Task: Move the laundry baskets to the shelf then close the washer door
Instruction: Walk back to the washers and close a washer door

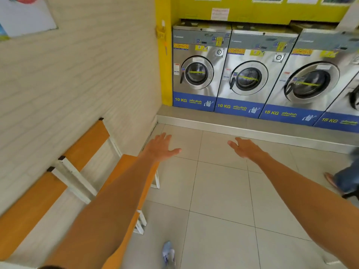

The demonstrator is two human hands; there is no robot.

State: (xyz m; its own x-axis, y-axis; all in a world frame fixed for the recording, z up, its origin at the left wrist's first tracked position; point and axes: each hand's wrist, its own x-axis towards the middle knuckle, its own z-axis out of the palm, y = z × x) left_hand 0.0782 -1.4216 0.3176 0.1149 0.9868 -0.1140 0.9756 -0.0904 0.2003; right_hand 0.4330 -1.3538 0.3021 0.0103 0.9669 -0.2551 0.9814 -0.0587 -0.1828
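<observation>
A: What are the hands doing?

B: Both reach out in front over the floor. The left hand is spread flat, fingers straight, holding nothing. The right hand is spread too, and holds nothing.

A: Where are the baskets?

B: I can't see any big laundry baskets, or a shelf. They are out of view.

A: And the washer?

B: A row of washers stands well past the hands, on a step. Every door I can see looks closed. The last one on the right is cut off, so I can't tell.

A: What else is near?

B: An orange bench sits just beside the left hand, along the wall. Someone's foot is off past the right hand.

A: Which step is this?

B: I think it's the looking step. Next, the person likely needs to turn and find a basket, then grab it with both hands.
</observation>
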